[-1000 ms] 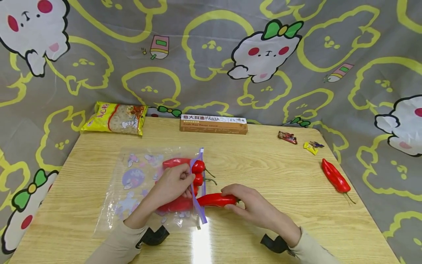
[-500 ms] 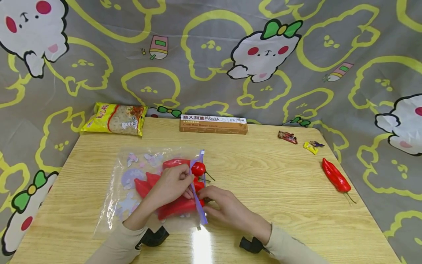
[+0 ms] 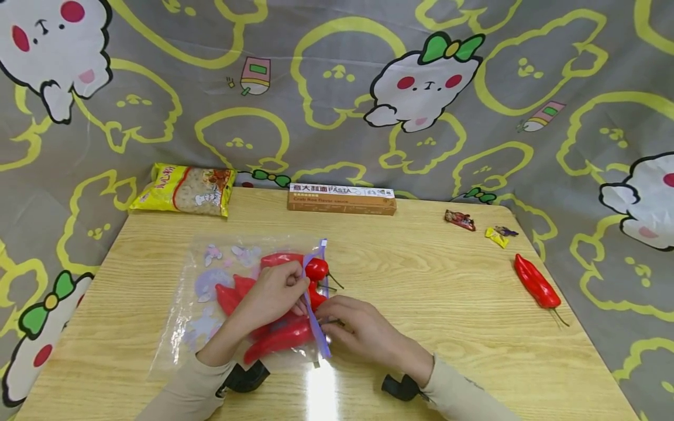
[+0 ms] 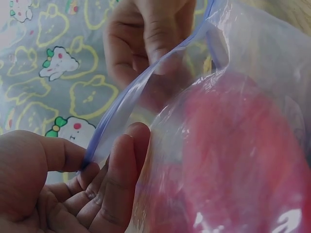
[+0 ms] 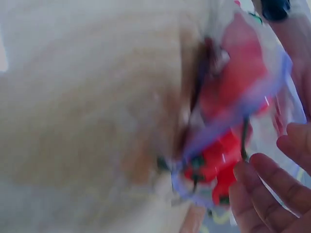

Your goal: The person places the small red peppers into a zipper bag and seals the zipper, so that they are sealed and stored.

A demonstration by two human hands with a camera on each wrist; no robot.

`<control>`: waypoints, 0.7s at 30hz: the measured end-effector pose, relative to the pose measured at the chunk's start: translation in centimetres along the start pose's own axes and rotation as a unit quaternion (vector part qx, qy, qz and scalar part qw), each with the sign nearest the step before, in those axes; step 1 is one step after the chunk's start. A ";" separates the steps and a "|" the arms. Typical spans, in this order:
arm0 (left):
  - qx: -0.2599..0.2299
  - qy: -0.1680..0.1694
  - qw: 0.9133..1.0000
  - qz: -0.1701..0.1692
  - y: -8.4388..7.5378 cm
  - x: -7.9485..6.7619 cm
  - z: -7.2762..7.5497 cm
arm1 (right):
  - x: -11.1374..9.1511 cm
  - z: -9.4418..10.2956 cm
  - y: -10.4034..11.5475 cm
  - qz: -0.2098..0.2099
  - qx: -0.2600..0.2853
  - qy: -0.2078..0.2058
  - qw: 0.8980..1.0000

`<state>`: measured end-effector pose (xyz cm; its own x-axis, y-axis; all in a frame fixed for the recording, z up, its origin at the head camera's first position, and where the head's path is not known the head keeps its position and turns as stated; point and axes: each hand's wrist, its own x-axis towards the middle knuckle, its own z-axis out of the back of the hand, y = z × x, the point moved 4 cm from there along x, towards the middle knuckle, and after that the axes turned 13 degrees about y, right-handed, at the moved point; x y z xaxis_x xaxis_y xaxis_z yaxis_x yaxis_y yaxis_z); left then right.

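A clear zip bag (image 3: 213, 283) with purple trim lies on the table, its mouth to the right. My left hand (image 3: 276, 292) pinches the purple zip edge (image 4: 104, 124) between thumb and finger. Several red peppers (image 3: 279, 344) fill the bag, and one pepper (image 3: 317, 269) pokes its top and green stem out of the mouth. My right hand (image 3: 355, 324) is at the mouth's near end, thumb apart from the fingers. In the right wrist view its fingertips (image 5: 241, 170) meet the end of a green pepper stem (image 5: 244, 138).
Another red pepper (image 3: 536, 282) lies near the table's right edge. Small wrapped snacks (image 3: 459, 220) and a yellow wrapper (image 3: 496, 237) are at the back right. A pasta box (image 3: 341, 199) and a yellow food packet (image 3: 184, 190) stand along the back, before a cartoon-print cloth (image 3: 326, 146).
My right hand has moved left and pushed the pepper it held into the bag. That pepper now lies lower left inside, and the fingers have loosened. My left hand stays on the edge.
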<state>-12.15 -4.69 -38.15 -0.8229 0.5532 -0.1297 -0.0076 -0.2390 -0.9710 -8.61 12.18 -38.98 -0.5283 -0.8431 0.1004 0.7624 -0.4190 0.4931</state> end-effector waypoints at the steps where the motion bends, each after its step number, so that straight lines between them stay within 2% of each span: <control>1: -0.001 0.001 1.000 0.000 0.0 0.0 0.0 | -0.2 0.4 -0.1 -0.008 -0.002 -0.010 1.000; 6: -0.002 -0.001 1.000 -0.001 0.0 -0.1 0.1 | -2.4 3.3 -1.9 -0.055 -0.046 -0.086 0.994; 8: -0.001 -0.002 1.000 -0.003 0.1 -0.1 0.1 | -4.1 4.7 -3.4 -0.084 -0.082 -0.125 0.985; 10: 0.001 -0.003 1.000 -0.001 0.2 -0.1 0.2 | -6.1 6.3 -5.3 -0.120 -0.120 -0.164 0.972; 13: 0.004 -0.002 1.000 0.003 0.4 0.0 0.2 | -9.7 8.9 -8.8 -0.198 -0.168 -0.208 0.943; 17: 0.010 0.000 1.000 0.002 0.6 0.1 0.1 | -15.8 12.0 -13.7 -0.333 -0.205 -0.239 0.889; 20: 0.018 -0.001 1.000 -0.003 0.6 0.2 0.1 | -20.1 13.6 -16.4 -0.412 -0.214 -0.249 0.850; 21: 0.021 -0.002 1.000 -0.005 0.5 0.3 0.1 | -21.3 13.9 -17.1 -0.434 -0.214 -0.246 0.840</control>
<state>-12.43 -4.77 -38.68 -0.8245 0.5532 -0.1194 -0.0391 -0.2661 -0.9632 -15.55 41.94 -37.54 -0.9646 0.0396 0.2607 0.0195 -0.9753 0.2200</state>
